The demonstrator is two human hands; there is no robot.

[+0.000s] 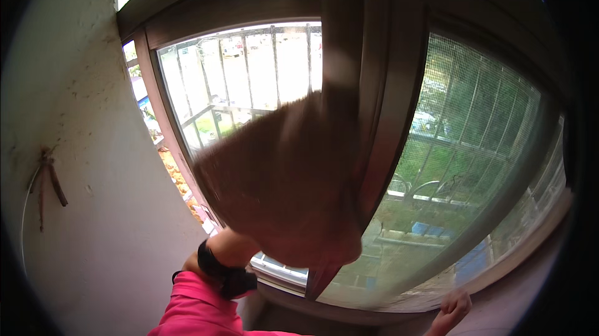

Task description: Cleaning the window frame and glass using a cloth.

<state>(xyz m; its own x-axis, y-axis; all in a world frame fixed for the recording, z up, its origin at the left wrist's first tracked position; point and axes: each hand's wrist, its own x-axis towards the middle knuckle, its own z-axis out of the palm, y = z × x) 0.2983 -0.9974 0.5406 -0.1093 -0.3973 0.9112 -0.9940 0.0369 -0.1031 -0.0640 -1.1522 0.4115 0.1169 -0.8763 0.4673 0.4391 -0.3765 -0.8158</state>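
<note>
A brown cloth [276, 181], blurred by motion, spreads across the middle of the view in front of the sliding window. My left hand [241, 244] is at its lower edge with the cloth in it; the fingers are hidden by the cloth. A pink sleeve and a black wrist strap [217, 266] are on that arm. My right hand [454, 305] is at the lower right with curled fingers, near the window's bottom edge, and nothing shows in it. Behind the cloth, the brown window frame [379, 83] stands between a bright glass pane [243, 69] and a mesh-covered pane [449, 149].
A stained pale wall [93, 223] rises on the left, with brown strips and a thin cord [51, 181] hanging on it. Metal bars [276, 62] stand outside the glass. A narrow gap at the frame's left side shows the outdoors.
</note>
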